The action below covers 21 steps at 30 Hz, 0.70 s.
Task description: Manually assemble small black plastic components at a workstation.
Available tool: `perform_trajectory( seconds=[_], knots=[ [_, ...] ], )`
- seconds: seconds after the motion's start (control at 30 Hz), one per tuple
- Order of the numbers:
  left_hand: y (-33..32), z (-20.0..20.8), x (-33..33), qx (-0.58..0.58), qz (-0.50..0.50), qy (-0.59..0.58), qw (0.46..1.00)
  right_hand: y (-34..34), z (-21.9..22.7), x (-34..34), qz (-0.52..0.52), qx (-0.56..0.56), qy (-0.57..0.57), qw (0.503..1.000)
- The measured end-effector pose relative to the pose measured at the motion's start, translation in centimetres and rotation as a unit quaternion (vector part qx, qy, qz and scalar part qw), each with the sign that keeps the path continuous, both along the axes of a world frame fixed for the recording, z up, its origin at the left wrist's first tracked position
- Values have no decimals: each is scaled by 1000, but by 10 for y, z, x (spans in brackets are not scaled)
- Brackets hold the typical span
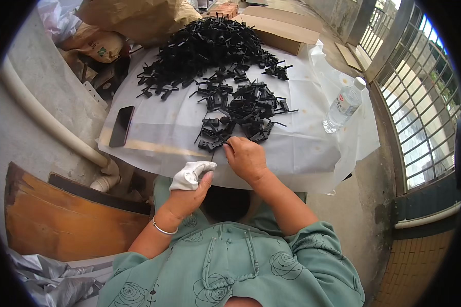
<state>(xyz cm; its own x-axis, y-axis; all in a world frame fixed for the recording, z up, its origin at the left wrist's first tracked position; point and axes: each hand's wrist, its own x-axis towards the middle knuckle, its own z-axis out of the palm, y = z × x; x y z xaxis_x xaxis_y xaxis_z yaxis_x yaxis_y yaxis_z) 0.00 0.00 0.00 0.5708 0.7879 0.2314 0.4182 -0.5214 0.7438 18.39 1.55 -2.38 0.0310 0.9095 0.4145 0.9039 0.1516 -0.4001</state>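
A heap of small black plastic parts (210,46) with thin pins covers the far middle of the table, and a looser cluster of the same black parts (253,105) spreads toward me. My right hand (247,159) is closed at the near end of that cluster, thumb and forefinger pinched on a small black plastic part. Just left of it and nearer to me is my left hand (192,187), its fingers wrapped in a white cloth or glove (192,175) and curled shut. A thin dark line shows between the left fingers and the black parts; what the left hand grips is hidden.
White sheeting (297,148) covers the table. A dark phone (122,126) lies at the left edge, and a transparent water bottle (344,105) stands on the right. Behind the heap are an open cardboard box (284,33) and brown paper sacking (128,18). A pipe (51,125) runs along the left wall.
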Motion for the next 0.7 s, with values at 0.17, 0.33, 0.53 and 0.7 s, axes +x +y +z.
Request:
perform_trajectory(
  seconds=[0.17, 0.33, 0.53, 0.7],
  knots=[
    [-10, 22, 17, 202, 94, -96, 970, -40, 16, 8, 98, 71, -45, 992],
    [7, 15, 19, 7, 86, -41, 995, -49, 30, 0, 211, 100, -45, 971],
    [-2, 18, 16, -374, -37, -279, 884, -47, 28, -8, 137, -23, 363, 921],
    [-5, 20, 15, -275, -9, -234, 932, -42, 29, -3, 173, -123, 422, 881]
  ],
)
